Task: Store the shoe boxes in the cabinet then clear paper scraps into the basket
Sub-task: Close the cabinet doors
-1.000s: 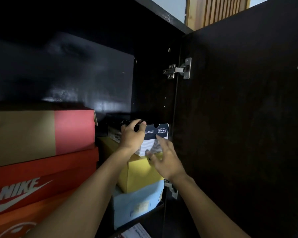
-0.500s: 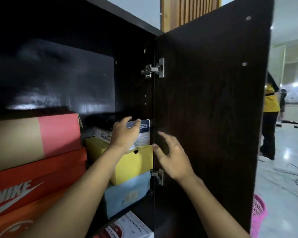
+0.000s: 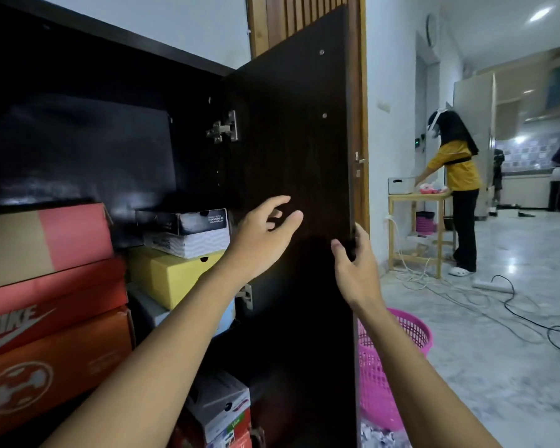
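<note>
Left hand (image 3: 260, 235) off SANDALS box (image 3: 188, 232) — NIKE (image 3: 10, 322) nearby

Home, lived-in domestic interior. Dark wooden cabinet (image 3: 110, 59), door (image 3: 291, 150) standing open, shelves packed with stacked branded shoe boxes (image 3: 46, 295). Glossy marbled floor (image 3: 498, 383) runs through into open kitchen area: patterned backsplash (image 3: 527, 153), wall cupboards (image 3: 511, 101), recessed ceiling light (image 3: 540, 14). Wall clock (image 3: 431, 25) high on pale wall. Small wooden desk (image 3: 391, 234) against wall, white bin (image 3: 401, 185) on it, person in yellow top (image 3: 459, 169) standing at it. Power strip (image 3: 492, 285) and loose cables (image 3: 530, 321) trailing over floor. Pink plastic basket (image 3: 401, 337) on floor just beside door. Wooden slat panel (image 3: 301, 17) above cabinet.
</note>
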`<state>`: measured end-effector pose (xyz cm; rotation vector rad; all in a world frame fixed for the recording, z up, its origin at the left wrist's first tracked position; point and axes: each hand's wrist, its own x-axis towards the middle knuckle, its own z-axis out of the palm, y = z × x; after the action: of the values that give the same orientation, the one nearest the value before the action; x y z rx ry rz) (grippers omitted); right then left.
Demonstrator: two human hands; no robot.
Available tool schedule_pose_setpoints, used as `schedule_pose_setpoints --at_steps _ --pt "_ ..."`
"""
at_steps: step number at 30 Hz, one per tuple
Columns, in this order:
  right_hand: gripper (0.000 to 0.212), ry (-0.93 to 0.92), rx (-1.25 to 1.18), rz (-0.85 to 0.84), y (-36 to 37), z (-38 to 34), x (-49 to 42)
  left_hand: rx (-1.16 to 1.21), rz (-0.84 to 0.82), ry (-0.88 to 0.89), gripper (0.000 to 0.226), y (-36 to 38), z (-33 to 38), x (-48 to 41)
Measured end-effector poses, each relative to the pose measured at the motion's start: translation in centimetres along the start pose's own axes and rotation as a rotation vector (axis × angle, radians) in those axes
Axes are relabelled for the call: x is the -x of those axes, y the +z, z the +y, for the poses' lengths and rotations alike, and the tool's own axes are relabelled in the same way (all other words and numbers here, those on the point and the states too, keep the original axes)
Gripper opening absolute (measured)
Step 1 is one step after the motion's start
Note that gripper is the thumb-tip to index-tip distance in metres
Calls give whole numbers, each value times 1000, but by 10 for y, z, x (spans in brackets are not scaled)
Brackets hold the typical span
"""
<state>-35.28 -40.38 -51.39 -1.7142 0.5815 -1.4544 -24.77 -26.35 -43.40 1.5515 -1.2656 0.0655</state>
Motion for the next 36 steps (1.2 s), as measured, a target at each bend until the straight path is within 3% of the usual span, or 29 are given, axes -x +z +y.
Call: schedule_pose_setpoints --at_steps 6,12,15,25,31,36 --pt "52 -193 -68 -221 -2 -10 33 -95 15 102 63 17 20 22" --pt "58 -412 -55 -456 44 -21 68 -113 275 218 70 -17 -3 42" --pt "59 -481 -59 -506 76 -26 83 -127 320 192 70 -52 -18 50" --pt "71 -508 172 -594 196 -48 99 -184 378 -2 66 -153 -80 48" --pt "81 -457 252 -574 258 -46 93 -202 423 -19 61 -183 -117 30" --pt "83 -483 484 -532 300 -49 87 -217 490 -91 59 -201 -143 12"
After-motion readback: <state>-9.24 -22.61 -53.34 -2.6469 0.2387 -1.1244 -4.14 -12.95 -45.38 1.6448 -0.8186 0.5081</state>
